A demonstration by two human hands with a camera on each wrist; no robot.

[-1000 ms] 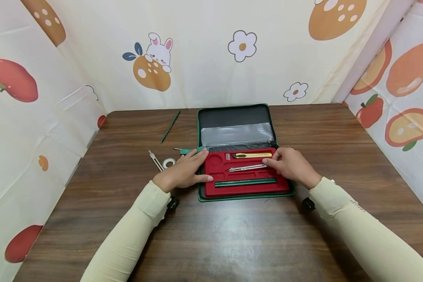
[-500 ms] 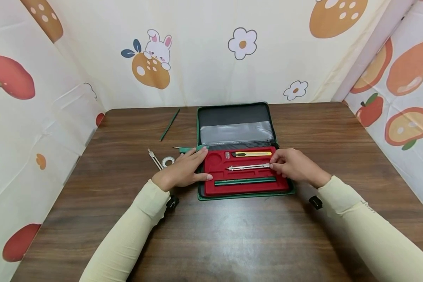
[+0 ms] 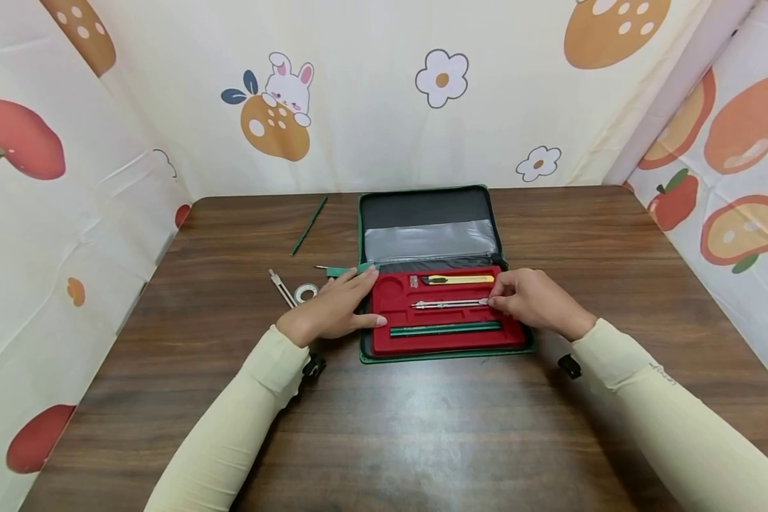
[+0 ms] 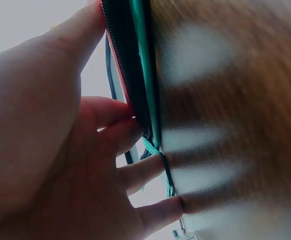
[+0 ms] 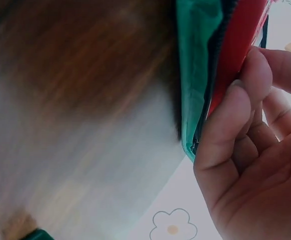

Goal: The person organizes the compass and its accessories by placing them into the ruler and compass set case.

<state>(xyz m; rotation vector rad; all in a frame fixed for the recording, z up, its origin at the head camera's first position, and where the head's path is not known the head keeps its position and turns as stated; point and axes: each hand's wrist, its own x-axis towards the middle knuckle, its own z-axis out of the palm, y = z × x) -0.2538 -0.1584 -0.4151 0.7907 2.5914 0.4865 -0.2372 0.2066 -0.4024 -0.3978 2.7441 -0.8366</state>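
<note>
Silver metal forms the slim compass [image 3: 451, 304] that lies between the two hands, nearer the right hand [image 3: 540, 302]. Thumb and curled fingertips of that hand pinch its right end, while its pointed end is aimed toward the left hand [image 3: 333, 309]. The compass lies over a slot in the red tray [image 3: 454, 346] of a zip case; whether it is fully seated there cannot be told.

The left hand lies with fingers outstretched and spread on the left edge of the tray and case, thumb reaching over the red surface; it touches them without gripping.

Also in the tray, just beyond the compass from the hands, sit a yellow cutter [image 3: 464, 280] and a tiny clear box [image 3: 413, 281]. On the near side of it, between the hands, a green bar-shaped bundle [image 3: 444, 329], perhaps pencils, runs parallel to the compass.

Farther from both hands, the case's dark cover [image 3: 422, 212] lies unfolded, with a clear pocket [image 3: 431, 242] across it. A green strip [image 3: 339, 272] sticks out beside the left hand's fingertips. Left of that hand, on the brown wooden counter [image 3: 422, 441], are a white ring [image 3: 298, 294] and another metal compass [image 3: 282, 288], partly hidden. A green pencil [image 3: 309, 226] lies beyond them.
</note>
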